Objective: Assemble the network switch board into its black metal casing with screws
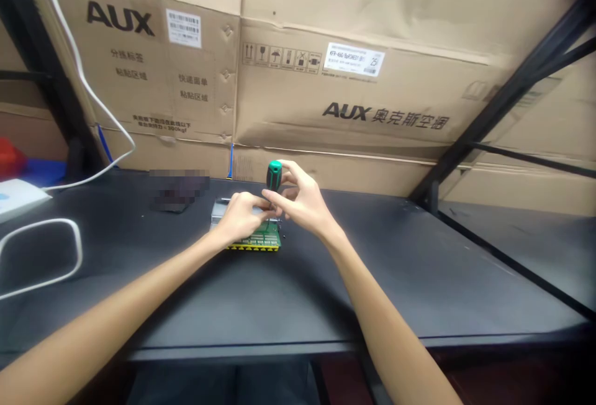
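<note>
A screwdriver (274, 175) with a green and black handle stands nearly upright over a green circuit board (261, 238). My right hand (300, 197) has its fingers closed around the handle and upper shaft. My left hand (242, 215) rests over the board, its thumb and fingertips pinched together at the lower shaft. Whether those fingertips also hold a small part is hidden. Yellow connectors (254, 248) run along the board's near edge, and a grey metal housing (221, 209) shows behind my left hand. A few tiny dark bits, perhaps screws, lie just right of the board.
The board lies on a black table (223, 312). A blurred dark object (179, 191) is at the back left. A white cable (77, 69) loops down to a white box (21, 200). Cardboard boxes (326, 100) wall off the back. A black metal brace (488, 107) slants at the right.
</note>
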`<action>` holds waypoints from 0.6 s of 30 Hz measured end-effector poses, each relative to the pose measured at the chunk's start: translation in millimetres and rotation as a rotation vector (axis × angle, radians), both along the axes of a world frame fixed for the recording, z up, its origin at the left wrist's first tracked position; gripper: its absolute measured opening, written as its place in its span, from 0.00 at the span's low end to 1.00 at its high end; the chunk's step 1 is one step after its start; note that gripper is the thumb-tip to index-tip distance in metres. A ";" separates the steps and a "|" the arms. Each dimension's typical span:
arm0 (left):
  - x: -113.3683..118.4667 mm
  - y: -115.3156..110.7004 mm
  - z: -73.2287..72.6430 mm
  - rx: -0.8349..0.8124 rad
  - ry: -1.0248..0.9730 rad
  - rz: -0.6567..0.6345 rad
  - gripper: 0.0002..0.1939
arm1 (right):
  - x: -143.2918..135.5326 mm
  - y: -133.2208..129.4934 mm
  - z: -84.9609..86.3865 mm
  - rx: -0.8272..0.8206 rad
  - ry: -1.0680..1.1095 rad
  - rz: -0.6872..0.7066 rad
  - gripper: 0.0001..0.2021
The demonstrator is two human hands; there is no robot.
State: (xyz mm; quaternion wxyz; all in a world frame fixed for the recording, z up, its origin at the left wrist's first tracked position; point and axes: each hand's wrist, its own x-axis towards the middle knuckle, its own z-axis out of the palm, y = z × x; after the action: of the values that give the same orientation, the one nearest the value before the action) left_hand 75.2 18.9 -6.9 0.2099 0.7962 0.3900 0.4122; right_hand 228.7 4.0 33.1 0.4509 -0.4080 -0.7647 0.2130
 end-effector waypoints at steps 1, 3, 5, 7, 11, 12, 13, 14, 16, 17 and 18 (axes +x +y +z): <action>-0.4 0.4 0.7 -0.008 0.013 -0.015 0.08 | -0.1 -0.4 0.4 -0.005 0.001 0.005 0.25; -1.3 1.0 2.1 -0.013 0.042 -0.037 0.08 | -0.2 -1.1 0.9 -0.013 0.000 0.013 0.24; -2.0 1.2 3.1 -0.001 0.066 -0.028 0.08 | 0.0 -1.2 0.8 -0.010 -0.004 0.015 0.24; -2.3 0.8 3.7 0.016 0.080 0.004 0.08 | 0.4 -0.6 0.3 0.005 -0.005 0.011 0.24; -1.9 0.3 4.8 0.019 0.099 0.013 0.08 | 0.3 -0.6 0.0 0.016 -0.005 0.004 0.24; -1.8 0.5 5.1 0.014 0.106 -0.004 0.08 | 0.1 -1.2 0.4 0.011 -0.006 0.003 0.24; -1.8 0.7 5.3 0.012 0.113 -0.022 0.09 | -0.2 -2.0 1.0 0.007 -0.007 0.004 0.24; -1.8 1.1 5.3 0.011 0.120 -0.040 0.09 | -0.6 -2.8 1.6 0.001 -0.005 0.007 0.24; -2.0 1.9 4.6 0.022 0.126 -0.060 0.09 | -1.2 -4.0 2.7 -0.010 0.008 0.019 0.23; -2.1 2.3 3.8 0.034 0.122 -0.058 0.09 | -1.4 -4.3 3.0 -0.013 0.018 0.024 0.23; -2.3 2.6 2.9 0.050 0.115 -0.048 0.09 | -1.6 -4.3 3.1 -0.014 0.027 0.029 0.22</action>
State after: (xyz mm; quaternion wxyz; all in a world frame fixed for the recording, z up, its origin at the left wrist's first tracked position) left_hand 72.9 21.5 -4.0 0.1771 0.8326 0.3719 0.3703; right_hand 227.2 -0.4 36.2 0.4552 -0.3971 -0.7629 0.2303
